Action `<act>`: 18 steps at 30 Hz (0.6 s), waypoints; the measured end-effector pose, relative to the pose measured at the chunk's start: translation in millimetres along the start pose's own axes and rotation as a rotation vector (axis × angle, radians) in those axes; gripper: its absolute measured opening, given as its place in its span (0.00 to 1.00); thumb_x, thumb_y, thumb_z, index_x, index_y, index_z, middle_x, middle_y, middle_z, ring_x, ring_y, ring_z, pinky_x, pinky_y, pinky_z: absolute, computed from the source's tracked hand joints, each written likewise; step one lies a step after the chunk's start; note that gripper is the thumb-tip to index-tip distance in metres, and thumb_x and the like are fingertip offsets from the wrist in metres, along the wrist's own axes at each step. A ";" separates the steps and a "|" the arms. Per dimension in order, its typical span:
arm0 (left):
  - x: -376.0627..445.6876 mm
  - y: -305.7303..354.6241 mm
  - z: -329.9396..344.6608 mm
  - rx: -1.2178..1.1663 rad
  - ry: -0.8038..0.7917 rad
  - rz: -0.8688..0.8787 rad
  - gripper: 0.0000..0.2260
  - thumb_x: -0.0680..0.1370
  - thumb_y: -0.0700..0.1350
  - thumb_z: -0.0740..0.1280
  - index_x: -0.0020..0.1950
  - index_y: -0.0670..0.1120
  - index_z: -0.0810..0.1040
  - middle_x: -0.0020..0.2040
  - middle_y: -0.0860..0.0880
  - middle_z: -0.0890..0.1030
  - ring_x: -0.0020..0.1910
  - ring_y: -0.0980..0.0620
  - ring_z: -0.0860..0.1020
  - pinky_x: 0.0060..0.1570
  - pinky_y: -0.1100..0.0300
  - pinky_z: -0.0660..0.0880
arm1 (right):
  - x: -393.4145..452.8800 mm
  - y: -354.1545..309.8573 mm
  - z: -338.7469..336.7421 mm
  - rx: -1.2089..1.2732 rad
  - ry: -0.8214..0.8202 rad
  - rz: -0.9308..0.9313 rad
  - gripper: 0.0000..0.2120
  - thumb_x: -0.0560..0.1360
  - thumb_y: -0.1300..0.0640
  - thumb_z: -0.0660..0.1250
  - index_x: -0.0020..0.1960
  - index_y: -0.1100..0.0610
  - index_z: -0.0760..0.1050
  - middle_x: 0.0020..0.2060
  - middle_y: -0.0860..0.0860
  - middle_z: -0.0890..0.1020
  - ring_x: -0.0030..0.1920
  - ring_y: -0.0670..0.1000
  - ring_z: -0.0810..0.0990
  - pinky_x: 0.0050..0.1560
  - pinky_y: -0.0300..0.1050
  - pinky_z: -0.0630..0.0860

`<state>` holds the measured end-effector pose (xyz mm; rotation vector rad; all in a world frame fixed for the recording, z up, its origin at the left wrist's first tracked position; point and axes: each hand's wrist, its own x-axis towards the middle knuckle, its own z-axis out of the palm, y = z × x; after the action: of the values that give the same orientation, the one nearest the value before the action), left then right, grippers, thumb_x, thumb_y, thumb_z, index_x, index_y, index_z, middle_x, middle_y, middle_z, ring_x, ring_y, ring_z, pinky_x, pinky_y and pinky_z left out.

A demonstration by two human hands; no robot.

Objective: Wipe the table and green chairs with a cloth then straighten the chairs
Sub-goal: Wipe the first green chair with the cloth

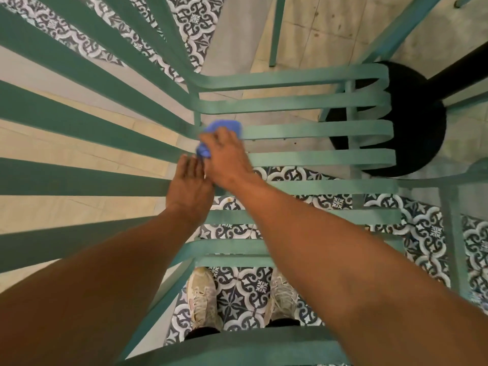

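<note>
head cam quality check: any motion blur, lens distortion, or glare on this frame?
Head view: blue cloth and right hand are motion-smeared; left hand is sharper. Wide-angle stretch fans the green chair slats outward at left. Lighting is even and warm, with no glare; the black table base shows no detail.

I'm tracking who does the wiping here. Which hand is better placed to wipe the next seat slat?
Right. The right hand already grips the blue cloth on the green chair seat slats; the left hand holds nothing.

Open gaps run between the green chair's seat slats [317, 129]; the black table base [412, 122] crowds the seat's far edge.
</note>
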<state>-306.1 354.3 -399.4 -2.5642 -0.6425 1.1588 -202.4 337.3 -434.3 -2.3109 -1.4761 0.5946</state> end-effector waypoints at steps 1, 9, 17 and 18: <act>0.0 1.0 0.4 -0.001 -0.006 0.004 0.29 0.82 0.47 0.52 0.80 0.40 0.46 0.79 0.37 0.49 0.79 0.39 0.46 0.75 0.43 0.38 | 9.5 -8.6 -0.4 -0.011 -0.014 -0.039 0.20 0.76 0.55 0.59 0.67 0.55 0.71 0.62 0.58 0.70 0.60 0.60 0.68 0.59 0.50 0.66; -3.2 8.8 -4.7 -0.114 -0.013 -0.011 0.32 0.82 0.50 0.51 0.79 0.44 0.35 0.78 0.33 0.42 0.78 0.36 0.43 0.73 0.42 0.36 | -39.2 145.6 -65.4 -0.129 0.207 0.155 0.23 0.71 0.66 0.63 0.65 0.56 0.73 0.63 0.61 0.73 0.60 0.63 0.71 0.59 0.55 0.72; 1.0 9.1 -0.5 -0.152 0.002 0.010 0.34 0.81 0.48 0.54 0.79 0.42 0.36 0.78 0.34 0.42 0.78 0.34 0.43 0.73 0.41 0.36 | -36.5 189.5 -97.0 -0.064 0.563 0.706 0.31 0.68 0.50 0.48 0.66 0.60 0.71 0.67 0.63 0.70 0.68 0.63 0.67 0.67 0.52 0.63; 1.6 9.2 -0.8 -0.154 -0.003 0.011 0.34 0.81 0.48 0.54 0.79 0.41 0.36 0.78 0.34 0.42 0.78 0.35 0.43 0.73 0.41 0.36 | -20.7 171.2 -83.2 -0.043 0.559 0.684 0.29 0.69 0.53 0.49 0.64 0.61 0.73 0.67 0.63 0.71 0.68 0.63 0.68 0.68 0.54 0.63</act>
<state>-301.9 347.0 -403.6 -2.6965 -0.7459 1.1595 -35.3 244.3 -443.1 -2.6911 -0.4435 0.0382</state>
